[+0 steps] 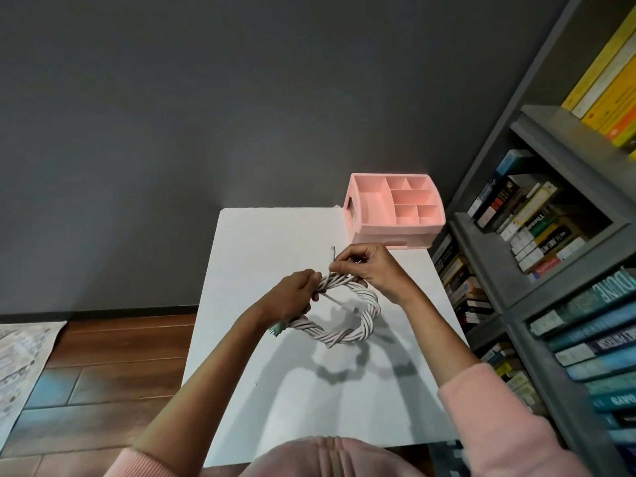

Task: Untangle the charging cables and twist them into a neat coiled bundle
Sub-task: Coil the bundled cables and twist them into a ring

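The white table fills the middle of the view, with a grey bookshelf packed with books to its right. A pink organizer sits at the table's far right corner, well apart from the work.

Over the middle of the table is the coil, pale cables twisted rope-like into a rough ring. Its shadow falls apart from it on the tabletop, so it looks lifted rather than lying flat.

The left hand has its fingers curled round the ring's upper left. The right hand pinches a cable end at the top of the ring, fingers bent close together. One loose strand crosses the ring's opening. A white plug sticks up just past the right fingertips, and a greenish plug pokes out below the left hand.

The bundle is probably light and soft. It is likely springy too: the twisted strands would loosen if released, so the left hand's hold on the body of the ring is the sensible anchor. The cable jackets look smooth and may slide through a weak pinch. The free end is best taken on the cord just behind the plug, not on the plug itself, since that joint is the part most easily strained. The loose strand appears to be what remains to tuck in.
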Demonstrator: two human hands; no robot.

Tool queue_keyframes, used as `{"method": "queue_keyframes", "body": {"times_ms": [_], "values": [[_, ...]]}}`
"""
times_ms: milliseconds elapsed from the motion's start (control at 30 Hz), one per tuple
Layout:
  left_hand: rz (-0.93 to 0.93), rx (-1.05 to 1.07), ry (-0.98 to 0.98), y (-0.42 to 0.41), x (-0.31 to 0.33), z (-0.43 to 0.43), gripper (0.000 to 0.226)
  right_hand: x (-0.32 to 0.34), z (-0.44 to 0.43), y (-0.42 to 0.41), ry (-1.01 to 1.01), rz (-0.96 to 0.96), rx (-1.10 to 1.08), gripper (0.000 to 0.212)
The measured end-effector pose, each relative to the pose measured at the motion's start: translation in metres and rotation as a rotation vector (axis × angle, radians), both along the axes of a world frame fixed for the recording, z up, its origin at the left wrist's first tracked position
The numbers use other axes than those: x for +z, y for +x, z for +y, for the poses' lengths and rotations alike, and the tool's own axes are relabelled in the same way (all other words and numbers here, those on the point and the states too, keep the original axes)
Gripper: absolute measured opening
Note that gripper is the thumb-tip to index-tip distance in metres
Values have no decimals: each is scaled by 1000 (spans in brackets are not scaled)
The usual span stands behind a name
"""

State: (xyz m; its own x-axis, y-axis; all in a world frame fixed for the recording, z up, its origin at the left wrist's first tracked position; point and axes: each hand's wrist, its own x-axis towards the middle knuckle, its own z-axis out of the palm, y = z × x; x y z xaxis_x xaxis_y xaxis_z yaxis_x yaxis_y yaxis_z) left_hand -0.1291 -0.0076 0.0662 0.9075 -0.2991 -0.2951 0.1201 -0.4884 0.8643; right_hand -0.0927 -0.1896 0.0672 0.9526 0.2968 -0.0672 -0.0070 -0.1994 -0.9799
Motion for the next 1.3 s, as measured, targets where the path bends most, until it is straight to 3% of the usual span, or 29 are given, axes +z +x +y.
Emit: {"method": "queue_keyframes", "body": {"times_ms": [133,267,400,467,567,767,867,967,1067,1200,1233,1300], "values": [[162,-116,-126,2,1,10,32,2,-2,0,6,51,46,9],[323,-86,-249,7,-7,17,27,3,0,0,-60,58,74,15],[490,-117,-352,8,-15,20,22,-1,-1,-4,-220,69,13,33],[542,-92,-373,8,-17,20,19,-5,-2,-6,-285,185,-20,47],[597,-106,-405,9,-19,19,12,-7,0,-10,-212,301,-43,53],[533,-297,-259,13,-4,15,13,-3,2,-8,-203,241,2,41],[354,-268,-129,18,-1,6,7,4,6,-6,-211,239,37,40],[270,-233,-153,20,3,0,4,6,9,-6,-189,263,101,39],[270,-188,-148,18,6,-2,27,8,7,-4,-132,273,122,57],[220,-144,-204,10,1,-7,46,12,6,-3,-73,252,55,65],[228,-137,-232,7,0,-8,44,11,5,-2,-74,241,18,68],[296,-124,-325,2,3,-9,14,6,5,1,-65,242,-37,69]]}}
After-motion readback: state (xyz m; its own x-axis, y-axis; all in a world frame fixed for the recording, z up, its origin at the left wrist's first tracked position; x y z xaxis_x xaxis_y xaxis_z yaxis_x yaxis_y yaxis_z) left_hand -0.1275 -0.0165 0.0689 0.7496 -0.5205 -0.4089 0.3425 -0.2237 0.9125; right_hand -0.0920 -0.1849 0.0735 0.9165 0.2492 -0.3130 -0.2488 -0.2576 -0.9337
